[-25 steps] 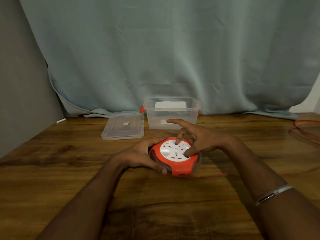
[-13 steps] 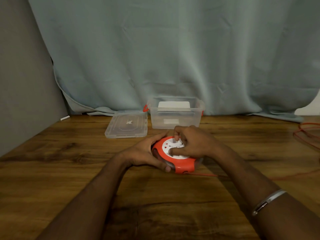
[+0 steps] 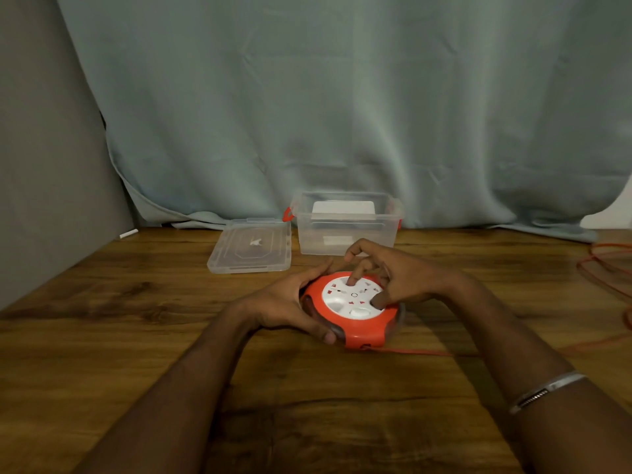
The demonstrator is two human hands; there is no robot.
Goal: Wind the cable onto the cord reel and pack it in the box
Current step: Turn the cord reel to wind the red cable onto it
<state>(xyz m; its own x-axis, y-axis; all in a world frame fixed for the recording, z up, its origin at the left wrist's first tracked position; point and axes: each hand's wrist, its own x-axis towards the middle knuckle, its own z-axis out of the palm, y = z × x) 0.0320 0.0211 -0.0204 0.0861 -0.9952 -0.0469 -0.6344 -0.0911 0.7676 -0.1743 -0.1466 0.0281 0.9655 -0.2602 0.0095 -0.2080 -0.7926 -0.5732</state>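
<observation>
Mid-table (image 3: 102, 336), left hand (image 3: 284, 306) gripped the reel (image 3: 352, 313) rim, right hand (image 3: 400, 278) pressed curled fingertips (image 3: 352, 279) into its white face, cable (image 3: 427, 352) trailing right.

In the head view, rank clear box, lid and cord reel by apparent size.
1. clear box
2. cord reel, lid: look alike, and the reel lies nearer the camera, so unranked.
</observation>
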